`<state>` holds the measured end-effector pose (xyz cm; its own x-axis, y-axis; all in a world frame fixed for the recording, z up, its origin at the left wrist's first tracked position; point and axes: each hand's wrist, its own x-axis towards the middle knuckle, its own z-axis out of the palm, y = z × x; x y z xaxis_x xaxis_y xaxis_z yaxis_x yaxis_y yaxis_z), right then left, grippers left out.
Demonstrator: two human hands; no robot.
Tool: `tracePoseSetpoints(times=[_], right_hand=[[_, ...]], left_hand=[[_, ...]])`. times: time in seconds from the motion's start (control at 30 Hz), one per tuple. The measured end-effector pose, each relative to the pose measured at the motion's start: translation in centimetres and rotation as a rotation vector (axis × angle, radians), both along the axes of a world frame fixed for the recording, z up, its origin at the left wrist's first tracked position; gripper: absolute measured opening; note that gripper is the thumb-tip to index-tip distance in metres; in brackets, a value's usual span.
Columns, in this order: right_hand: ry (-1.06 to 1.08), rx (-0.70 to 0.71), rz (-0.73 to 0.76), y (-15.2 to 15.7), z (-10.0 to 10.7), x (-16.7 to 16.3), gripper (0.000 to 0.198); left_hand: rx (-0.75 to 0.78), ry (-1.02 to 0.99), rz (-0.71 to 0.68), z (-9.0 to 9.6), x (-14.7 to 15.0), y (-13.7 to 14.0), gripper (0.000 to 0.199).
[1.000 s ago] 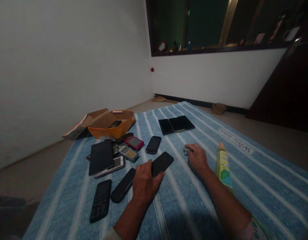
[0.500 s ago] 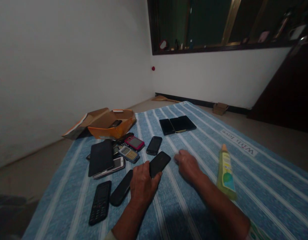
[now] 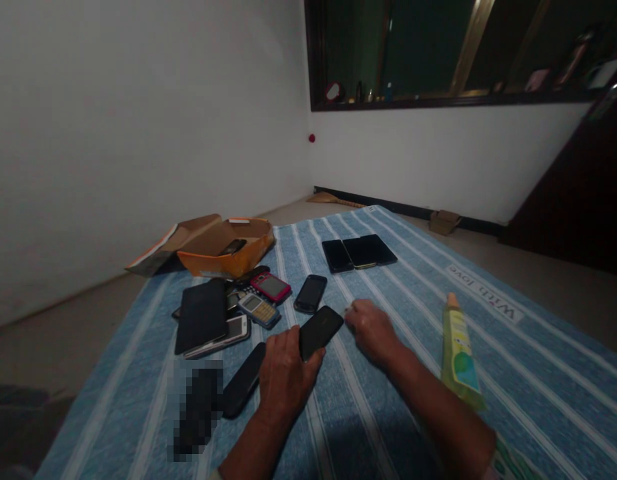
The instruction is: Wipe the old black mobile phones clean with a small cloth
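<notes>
My left hand (image 3: 284, 377) grips a black phone (image 3: 321, 331) by its near end, tilted over the cloth. Just right of the phone's far end is my right hand (image 3: 372, 330), fingers curled together; what they hold, if anything, is hidden. Beneath my left wrist side lies another dark phone (image 3: 242, 383), partly covered by the hand. A small black phone (image 3: 311, 293) rests beyond the held one. To the left is a loose pile with a red-framed phone (image 3: 271, 287), a blue-grey keypad phone (image 3: 259, 310), a white phone (image 3: 237, 327) and a flat black case (image 3: 202, 317).
A pixelated dark object (image 3: 198, 410) lies at front left. An open orange cardboard box (image 3: 238, 260) holds a phone at the back left. Dark flat devices (image 3: 371, 250) lie side by side further back. A yellow-green bottle (image 3: 458, 360) lies right, on a blue striped cloth (image 3: 538, 373).
My right hand has shifted slightly left, nearer the held phone's end. My left hand keeps hold of the phone in about the same place. The view has shifted slightly.
</notes>
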<state>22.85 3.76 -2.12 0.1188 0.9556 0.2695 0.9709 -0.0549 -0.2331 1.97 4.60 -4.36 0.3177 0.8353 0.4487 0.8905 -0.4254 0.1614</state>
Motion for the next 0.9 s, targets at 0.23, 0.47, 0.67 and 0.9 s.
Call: tracePoseSetpoints(times=[0.23, 0.47, 0.67, 0.9], right_hand=[[-0.022, 0.15, -0.327, 0.5, 1.0, 6.3, 0.034], [0.262, 0.379, 0.01, -0.3, -1.8, 3.4, 0.038], [0.232, 0.289, 0.428, -4.7, -2.0, -2.5, 0.031], [0.045, 0.174, 0.337, -2.6, -1.1, 1.5, 0.038]], left_hand=[[0.025, -0.029, -0.004, -0.4, -0.3, 0.2, 0.042], [0.02, -0.012, 0.005, 0.0, -0.1, -0.2, 0.044], [-0.015, 0.0, 0.007, 0.0, 0.2, 0.0, 0.043], [-0.031, 0.013, 0.017, 0.4, 0.2, -0.2, 0.042]])
